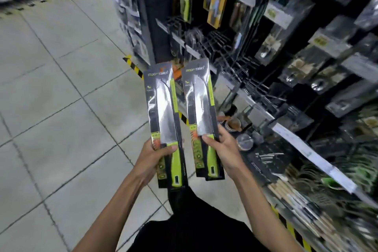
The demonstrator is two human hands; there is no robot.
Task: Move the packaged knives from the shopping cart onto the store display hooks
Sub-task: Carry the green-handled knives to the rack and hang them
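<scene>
I hold two packaged knives upright in front of me, each a steel blade with a green handle on a dark card. My left hand (152, 158) grips the left knife package (163, 112) near the handle. My right hand (222, 145) grips the right knife package (199, 106) the same way. Both packages stand side by side, a little apart, above the floor. Bare metal display hooks (239, 63) stick out of the shelving just beyond and to the right of the packages. The shopping cart is out of view.
The store shelving (306, 47) fills the right side, hung with packaged utensils and carrying price strips (311, 149). Lower shelves hold small bowls (233, 124) and bundled chopsticks. Grey floor tiles (61, 88) spread to the left, with yellow-black tape along the shelf base.
</scene>
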